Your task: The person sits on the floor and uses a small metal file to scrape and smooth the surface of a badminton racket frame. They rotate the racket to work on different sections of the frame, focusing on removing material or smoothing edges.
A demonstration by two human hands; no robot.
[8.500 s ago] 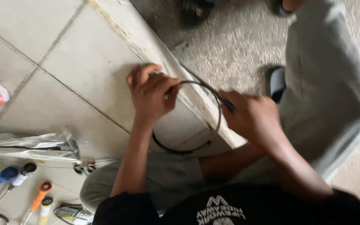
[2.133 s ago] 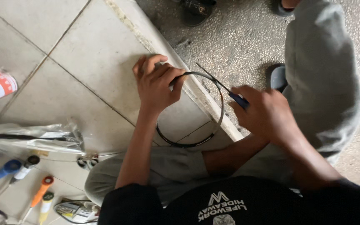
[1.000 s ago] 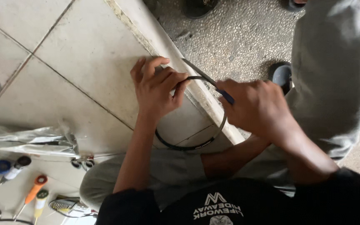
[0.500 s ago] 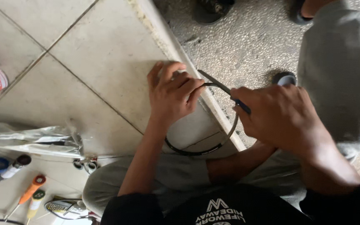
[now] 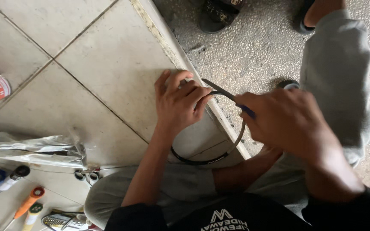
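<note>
L hand [image 5: 178,105] pinched the black cable loop [image 5: 210,159] at its top, fingers clenched on it, over the tiled floor [image 5: 103,64] edge. R hand [image 5: 285,119] gripped a blue-handled tool [image 5: 232,99] w/ its tip at the cable by the L fingers. Screwdrivers [image 5: 28,203] lay bottom-left, near a plastic bag [image 5: 31,147].

- The left hand [image 5: 180,105] sits a little further right in the frame than before.
- The right hand [image 5: 285,122] looms larger at centre right, closing toward the left.
- The black cable loop [image 5: 213,159] between them looks, perhaps, slightly narrower.
</note>
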